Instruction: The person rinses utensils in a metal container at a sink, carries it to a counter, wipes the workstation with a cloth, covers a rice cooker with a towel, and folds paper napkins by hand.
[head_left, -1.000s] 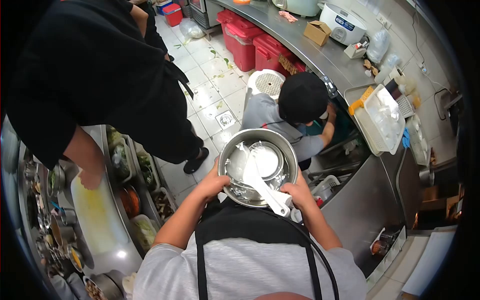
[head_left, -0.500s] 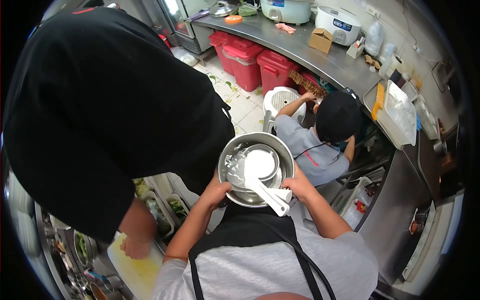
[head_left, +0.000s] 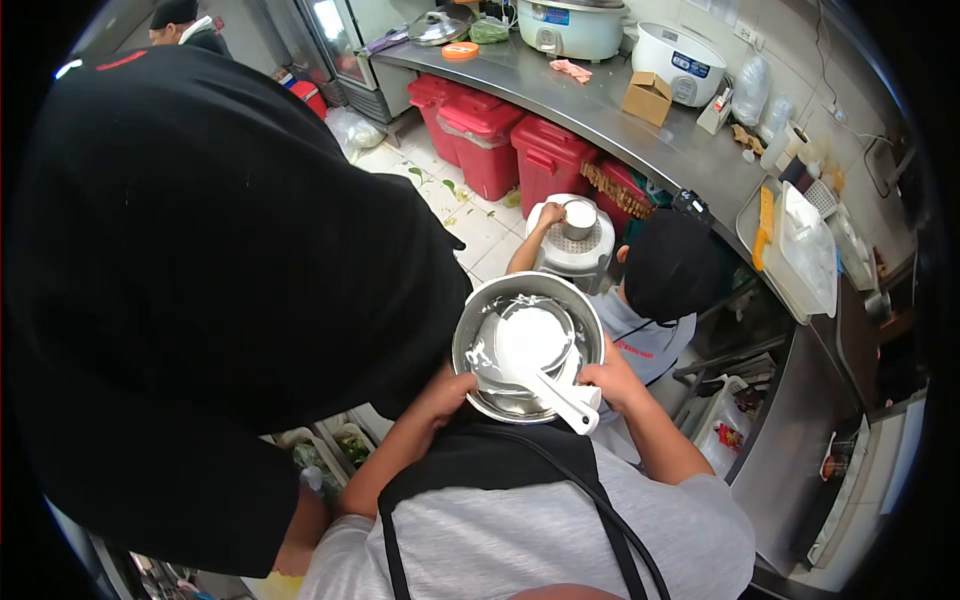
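Note:
A round metal pot point(head_left: 478, 385) is held level before the black apron by my two hands. My left hand point(head_left: 448, 393) grips its left rim with the thumb on top, and my right hand point(head_left: 612, 380) grips the right rim. Inside the pot lie a smaller metal bowl point(head_left: 572, 335) with something white in it and a white ladle or scoop point(head_left: 565, 398), whose handle sticks out over the near rim. Clear plastic or liquid glints around the bowl; which of these it is I cannot tell.
A person in black point(head_left: 230, 250) stands close on the left. Another in a black cap point(head_left: 672, 265) crouches ahead, one hand at a metal cup point(head_left: 579, 220) on a white stool point(head_left: 575, 255). Red bins point(head_left: 485, 140) stand below a steel counter point(head_left: 600, 105). A white tray point(head_left: 800, 255) lies right.
The pot and both my hands have shifted slightly right and down in view. The crouching person's hand now reaches the metal cup on the stool. The person in black has come closer.

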